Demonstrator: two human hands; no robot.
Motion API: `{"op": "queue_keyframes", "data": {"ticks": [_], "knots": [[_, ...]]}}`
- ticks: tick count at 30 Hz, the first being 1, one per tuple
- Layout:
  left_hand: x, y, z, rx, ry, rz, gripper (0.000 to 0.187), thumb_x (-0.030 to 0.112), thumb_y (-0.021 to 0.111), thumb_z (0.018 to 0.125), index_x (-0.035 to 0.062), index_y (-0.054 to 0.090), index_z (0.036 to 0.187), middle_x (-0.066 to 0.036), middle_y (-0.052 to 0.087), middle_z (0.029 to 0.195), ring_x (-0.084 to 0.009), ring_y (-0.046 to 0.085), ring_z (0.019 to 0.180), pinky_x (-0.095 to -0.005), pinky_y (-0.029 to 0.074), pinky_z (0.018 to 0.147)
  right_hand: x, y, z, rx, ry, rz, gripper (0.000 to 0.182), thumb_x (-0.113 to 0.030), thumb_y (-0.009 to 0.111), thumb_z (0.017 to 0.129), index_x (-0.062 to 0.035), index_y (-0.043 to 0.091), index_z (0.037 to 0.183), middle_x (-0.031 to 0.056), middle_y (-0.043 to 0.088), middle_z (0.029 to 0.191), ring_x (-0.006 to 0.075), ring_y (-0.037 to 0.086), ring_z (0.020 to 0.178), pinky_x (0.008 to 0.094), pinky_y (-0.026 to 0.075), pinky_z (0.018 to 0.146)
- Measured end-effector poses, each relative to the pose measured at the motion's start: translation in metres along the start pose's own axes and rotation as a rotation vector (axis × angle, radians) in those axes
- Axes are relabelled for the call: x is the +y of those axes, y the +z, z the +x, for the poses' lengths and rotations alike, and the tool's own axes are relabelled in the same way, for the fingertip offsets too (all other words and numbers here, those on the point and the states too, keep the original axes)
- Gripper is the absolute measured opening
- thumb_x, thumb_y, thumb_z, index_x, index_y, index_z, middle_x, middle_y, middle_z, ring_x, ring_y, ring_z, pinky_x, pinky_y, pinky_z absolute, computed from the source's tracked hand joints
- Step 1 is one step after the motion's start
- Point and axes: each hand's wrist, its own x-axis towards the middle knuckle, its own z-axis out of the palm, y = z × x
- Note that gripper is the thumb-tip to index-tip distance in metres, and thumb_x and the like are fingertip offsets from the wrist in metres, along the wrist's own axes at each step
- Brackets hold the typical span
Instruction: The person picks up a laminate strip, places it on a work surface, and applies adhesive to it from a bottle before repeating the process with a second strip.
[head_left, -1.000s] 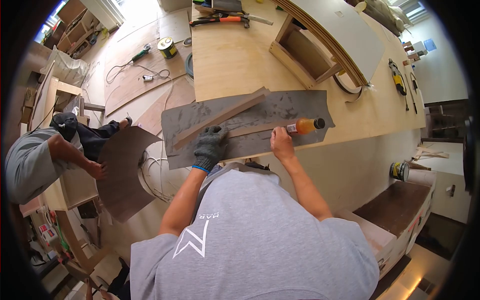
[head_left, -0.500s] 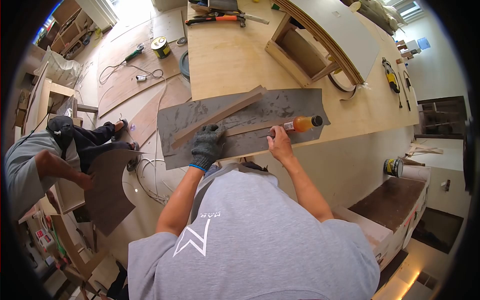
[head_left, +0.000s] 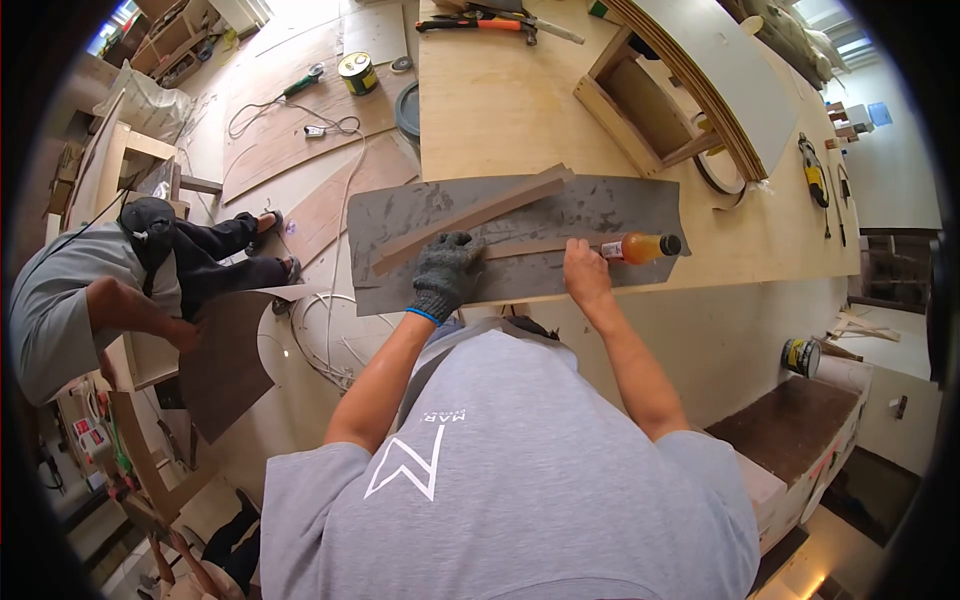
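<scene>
A dark grey smeared sheet [head_left: 620,205] lies along the near edge of the plywood bench top. Two narrow brown strips rest on it: a longer one [head_left: 470,215] slants across the back, and a thinner one [head_left: 525,247] runs between my hands. My left hand [head_left: 446,272], in a dark knit glove with a blue cuff, presses down with curled fingers around the thinner strip's left end. At its other end, my bare right hand [head_left: 587,272] has its fingers closed on the strip. Right beside those fingers lies a bottle of amber liquid [head_left: 640,248] with a black cap.
A curved wooden frame [head_left: 690,90] stands on the bench [head_left: 500,110]. Behind lie a hammer [head_left: 500,26] and, right, a yellow power tool [head_left: 815,172]. On the left, a bent-over person [head_left: 90,270] holds a dark curved sheet [head_left: 225,360]. Cables [head_left: 325,320] trail on the floor.
The whole view has shifted, so the bench appears farther right. Both hands stay at about the same places on the strip. Another person's arms now show at the lower left.
</scene>
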Motion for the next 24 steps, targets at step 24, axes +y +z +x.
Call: {"op": "queue_keyframes", "data": {"ticks": [24], "knots": [[0.005,-0.007,0.003,-0.059,-0.025,0.03,0.032,0.024,0.07,0.081,0.02,0.072,0.112,-0.01,0.067,0.114,-0.0327,0.061,0.107,-0.0459,0.051,0.088,0.008,-0.008,0.003,-0.082,0.028,0.176,0.006,-0.008,0.056,0.091,-0.0022,0.057,0.089,0.0212,0.063,0.093,0.0435,0.067,0.087,0.0514,0.056,0.076]]}}
